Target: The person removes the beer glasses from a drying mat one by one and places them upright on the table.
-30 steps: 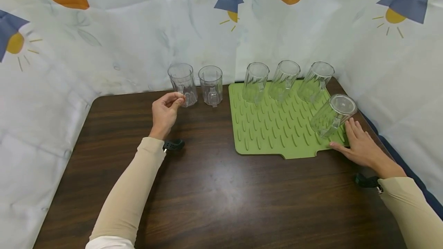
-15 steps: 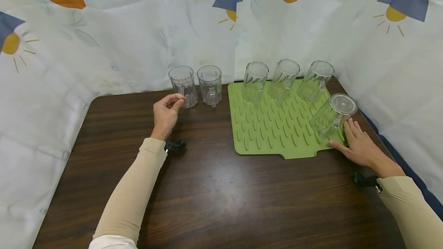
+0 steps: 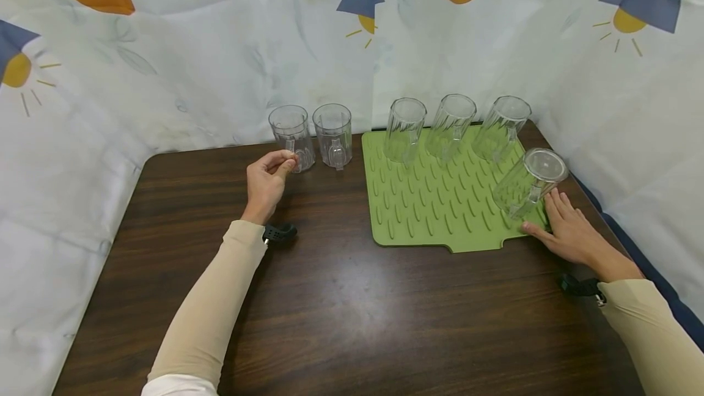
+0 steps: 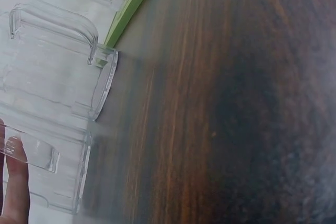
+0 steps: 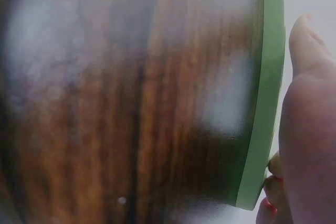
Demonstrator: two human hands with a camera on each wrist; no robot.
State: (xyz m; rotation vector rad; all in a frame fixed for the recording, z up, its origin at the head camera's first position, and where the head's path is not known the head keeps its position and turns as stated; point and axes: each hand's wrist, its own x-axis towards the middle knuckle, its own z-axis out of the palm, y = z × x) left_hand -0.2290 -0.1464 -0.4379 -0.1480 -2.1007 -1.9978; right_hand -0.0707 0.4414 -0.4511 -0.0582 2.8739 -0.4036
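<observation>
Left hand: thumb and fingertips of the left hand point(image 3: 266, 183) pinch the handle of the left mug; the remaining fingers are partly hidden.
Left mug: the clear left mug point(image 3: 299, 129) stands on the dark wooden table point(image 3: 341, 310), just beyond the fingertips, its handle point(image 4: 39, 150) turned toward the person and between finger and thumb.
Neighbour mug: a matching neighbour mug point(image 3: 333, 133) stands just to the right of the left mug, its handle also facing the person.
Right hand: the right hand point(image 3: 576, 238) lies at the near right corner of the green mat point(image 3: 418, 219), fingers extended and close together, thumb spread away toward the near edge.
Front mug: the front mug point(image 3: 522, 185) rests upside down on the mat, just beside the right fingertips; whether they touch it, I cannot tell.
Rear row: the rear-left mug point(image 3: 404, 136), rear-middle mug point(image 3: 449, 133) and rear-right mug point(image 3: 497, 136) stand side by side along the mat's far edge, well beyond the right hand.
</observation>
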